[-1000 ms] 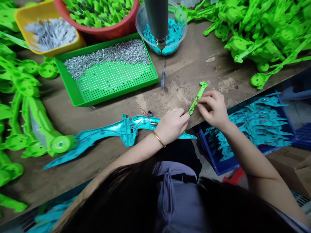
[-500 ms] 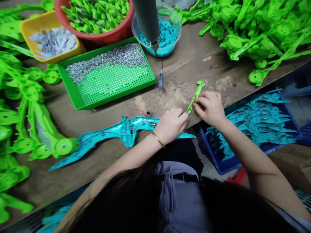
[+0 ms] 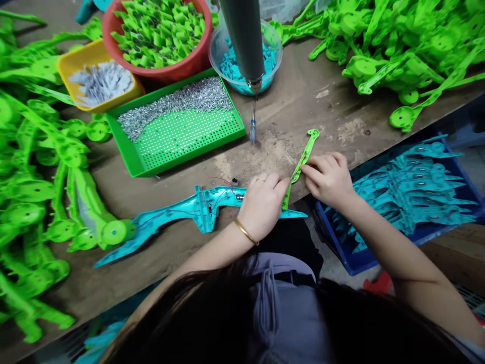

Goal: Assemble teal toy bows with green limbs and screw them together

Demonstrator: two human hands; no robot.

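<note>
- Left hand [image 3: 263, 205] hides part of the blue frame [image 3: 204, 210] beneath
- Right hand [image 3: 326, 178]: fingertips at the green strip [image 3: 309, 147]
- Either hand's grip: cannot tell
- Worn tabletop [image 3: 295, 106] beyond both

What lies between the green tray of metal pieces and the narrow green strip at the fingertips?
In the head view, a blue-ended driver bit shows between the green tray and the green strip; the rest is worn wooden tabletop.

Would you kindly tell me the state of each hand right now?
Left hand: partly closed over the blue bow-shaped shell, fingertips at the slim green plastic strip; grip unclear.
Right hand: fingers bunched at that strip's edge; grip unclear.
</note>
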